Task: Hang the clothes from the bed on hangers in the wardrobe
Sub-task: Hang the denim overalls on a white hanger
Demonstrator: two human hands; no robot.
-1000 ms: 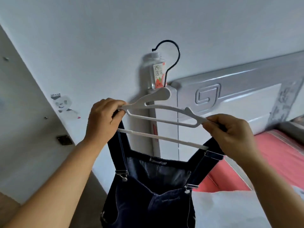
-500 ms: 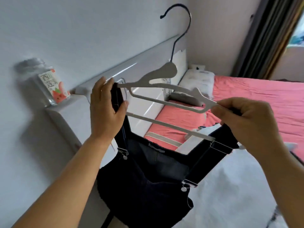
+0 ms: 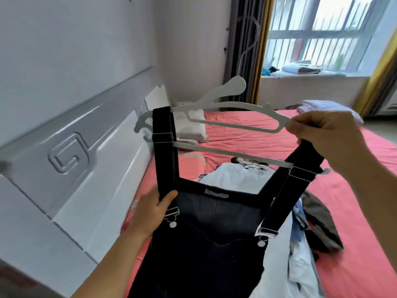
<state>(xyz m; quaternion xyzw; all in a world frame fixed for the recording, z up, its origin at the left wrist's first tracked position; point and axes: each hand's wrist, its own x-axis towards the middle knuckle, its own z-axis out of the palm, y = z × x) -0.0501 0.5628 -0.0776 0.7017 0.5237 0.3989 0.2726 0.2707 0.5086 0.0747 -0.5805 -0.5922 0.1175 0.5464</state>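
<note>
Right hand (image 3: 322, 132) pinches the hanger (image 3: 232, 125) end level; left hand (image 3: 153, 209) grips the dungarees (image 3: 204, 244) below one strap (image 3: 164, 147), likely straightening them over the bed (image 3: 354, 211).

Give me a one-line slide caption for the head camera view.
Right hand pinches a white hanger carrying dark denim dungarees; left hand grips one strap above the red bed.

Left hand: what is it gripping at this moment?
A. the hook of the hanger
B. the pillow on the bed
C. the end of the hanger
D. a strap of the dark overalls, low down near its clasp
D: the left hand grips the overalls' strap just above the metal clasp, well below the white hanger, whose far end the right hand pinches.
</note>
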